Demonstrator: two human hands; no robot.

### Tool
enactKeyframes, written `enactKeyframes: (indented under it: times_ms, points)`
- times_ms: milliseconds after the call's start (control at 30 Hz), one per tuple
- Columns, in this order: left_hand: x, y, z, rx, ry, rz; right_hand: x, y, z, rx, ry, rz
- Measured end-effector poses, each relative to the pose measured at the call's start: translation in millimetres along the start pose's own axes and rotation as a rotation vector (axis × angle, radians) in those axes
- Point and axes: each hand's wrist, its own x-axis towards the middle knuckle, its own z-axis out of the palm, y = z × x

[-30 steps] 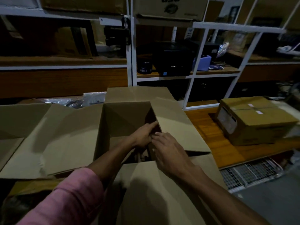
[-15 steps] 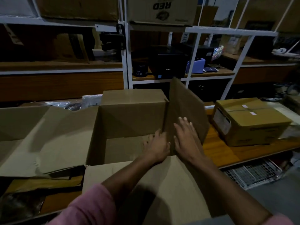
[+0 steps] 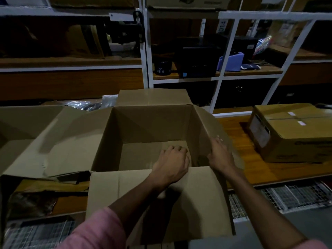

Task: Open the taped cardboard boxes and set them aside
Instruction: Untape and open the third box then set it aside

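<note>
Head view, dim light. Open cardboard box (image 3: 152,133) sat on the wooden bench (image 3: 251,164) directly in front of the person, all 4 flaps folded outward, interior apparently bare as far as the shadow allowed. Left hand (image 3: 172,164) reached over the near flap (image 3: 152,198) into the box at its near right corner; fingers curled downward, but whether they gripped anything could not be told. Right hand (image 3: 220,155) lay against the right flap (image 3: 213,126), fingers fairly straight and pressing it outward, nothing clasped.

Judged step: flattening the last flap so the box stays open before it is moved aside.

Notes on doing it well:
- Press the right flap along its crease, not at the tip, so it folds cleanly instead of springing back.
- Steady the box wall with the left hand while the right pushes, or the light box would likely slide on the bench.
- Lift by 2 opposite walls, not by flaps, when setting it aside.

Another opened box (image 3: 41,141) stood touching on the left, a likely spot for the stack. Still taped box (image 3: 291,132) sat well apart on the right, tape strips (image 3: 296,117) intact, probably next.
</note>
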Motion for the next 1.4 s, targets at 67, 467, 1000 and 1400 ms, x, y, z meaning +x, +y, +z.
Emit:
enactKeyframes:
  times_ms: [67, 467, 1000, 1400]
  points:
    - [-1, 1, 0, -0.001, 0.045, 0.016, 2, 2, 2, 0.063, 0.005, -0.008]
    - [-46, -28, -4, 0.133, 0.399, -0.064, -81, -12, 17, 0.05, 0.388, -0.404]
    - [-180, -128, -8, -0.18, 0.231, -0.446, -136, -3, 16, 0.299, 0.034, -0.078]
    - [-180, -146, -5, -0.261, 0.313, -0.347, -107, 14, 15, 0.282, -0.03, -0.216]
